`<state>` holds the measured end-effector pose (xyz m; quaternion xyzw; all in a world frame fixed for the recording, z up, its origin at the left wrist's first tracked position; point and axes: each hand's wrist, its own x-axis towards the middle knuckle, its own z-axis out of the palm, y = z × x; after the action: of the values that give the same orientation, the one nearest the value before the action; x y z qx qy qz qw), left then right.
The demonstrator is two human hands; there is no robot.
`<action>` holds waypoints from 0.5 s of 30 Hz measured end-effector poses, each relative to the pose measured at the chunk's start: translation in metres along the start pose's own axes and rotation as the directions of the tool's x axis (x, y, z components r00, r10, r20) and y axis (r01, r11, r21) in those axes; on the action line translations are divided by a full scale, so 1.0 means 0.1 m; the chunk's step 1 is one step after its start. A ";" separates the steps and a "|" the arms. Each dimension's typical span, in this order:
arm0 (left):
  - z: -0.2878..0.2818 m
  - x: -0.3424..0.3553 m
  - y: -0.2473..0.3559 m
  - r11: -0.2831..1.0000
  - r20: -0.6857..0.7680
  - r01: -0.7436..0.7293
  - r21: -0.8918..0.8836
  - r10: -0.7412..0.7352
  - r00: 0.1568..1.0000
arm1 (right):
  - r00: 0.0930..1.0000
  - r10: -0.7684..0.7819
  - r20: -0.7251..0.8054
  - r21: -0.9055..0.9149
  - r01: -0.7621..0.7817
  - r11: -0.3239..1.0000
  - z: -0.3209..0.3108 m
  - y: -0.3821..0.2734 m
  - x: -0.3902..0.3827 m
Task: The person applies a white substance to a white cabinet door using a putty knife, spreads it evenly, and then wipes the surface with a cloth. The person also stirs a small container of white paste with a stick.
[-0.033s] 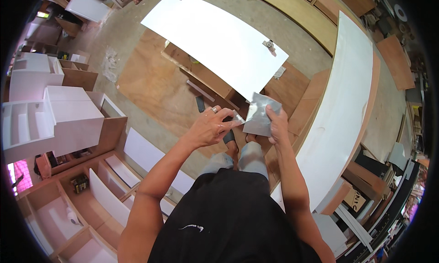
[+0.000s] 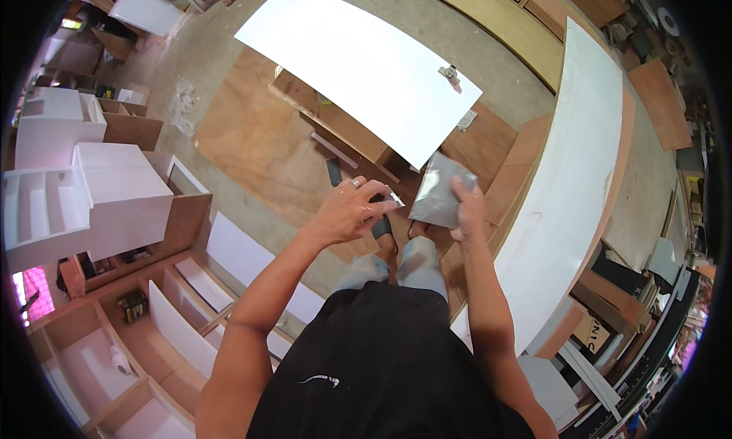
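Observation:
In my right hand [image 2: 467, 206] is a flat, silvery-grey, roughly square packet or sheet [image 2: 436, 193]. My thumb lies on its face and the fingers are behind it; I cannot tell whether it is plastic or metal. My left hand [image 2: 352, 210], with a ring on one finger, pinches a small shiny pale piece [image 2: 395, 198] at its fingertips, just left of the sheet and apart from it. Beyond both hands lies a long white cabinet door panel [image 2: 358, 65]. Metal hinges are fixed along its far side, one hinge [image 2: 450, 74] near the right end.
The panel rests on a wooden box [image 2: 328, 118] over a plywood sheet [image 2: 236, 126] on the floor. At right stands a long white-topped board [image 2: 576, 172]. White cabinets [image 2: 126, 187] and an open wooden cabinet frame [image 2: 164, 355] fill the left side.
My right hand has shifted slightly right with the silvery sheet, which has turned a little and moved away from the left fingertips. My left hand has hardly moved.

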<state>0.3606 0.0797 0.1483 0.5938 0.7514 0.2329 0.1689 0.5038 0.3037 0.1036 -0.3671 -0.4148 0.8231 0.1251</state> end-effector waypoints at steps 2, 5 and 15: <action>0.22 -0.05 -0.31 0.973 -0.100 0.134 -0.188 -0.155 0.983 | 0.999 0.012 -0.046 0.257 0.000 0.966 -0.17 0.02 0.11; 0.59 -0.02 -0.68 0.871 -0.270 0.271 -0.411 -0.400 0.876 | 0.998 0.021 -0.055 0.361 0.000 0.933 -0.61 0.19 0.22; 1.41 0.55 -1.44 0.826 -0.538 0.461 -0.325 -0.562 0.628 | 0.973 0.196 -0.121 0.379 -0.137 0.915 -1.20 0.74 0.05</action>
<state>0.3047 0.1272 -0.0475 0.2312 0.8810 0.4122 0.0211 0.5927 0.3309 -0.0032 -0.4346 -0.2089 0.8626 0.1530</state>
